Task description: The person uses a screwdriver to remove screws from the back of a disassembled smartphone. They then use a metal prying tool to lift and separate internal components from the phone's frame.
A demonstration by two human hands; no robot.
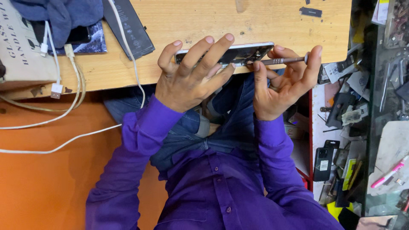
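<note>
**Opened phone held at bench edge, metal tool at its side**

Item: phone (238,53), dark, with a pale frame, lying at the near edge of a wooden bench (204,19), its inner side apparently exposed.

Left hand (191,72): fingers spread and curled over the phone's left half, pinning it against the bench edge; a firm hold, not a closed fist.

Right hand (283,79): thumb and fingers pinched round a slim metal tool (283,61), laid level, its tip meeting the phone's right end.

Step, as judged: working at a part or seam on the phone's right end. The next move would call for a steady left-hand clamp and small, controlled pressure at the tip.

Around it: a flat black battery (128,27) on the bench to the left; white charging cables (68,85) trailing off the edge; a blue cloth (64,12) at the top left; a cluttered parts shelf (353,127) to the right.

Unclear: the tool's tip is hidden behind the thumb; the phone's interior is mostly covered by fingers; the kind of tool cannot be told.
</note>
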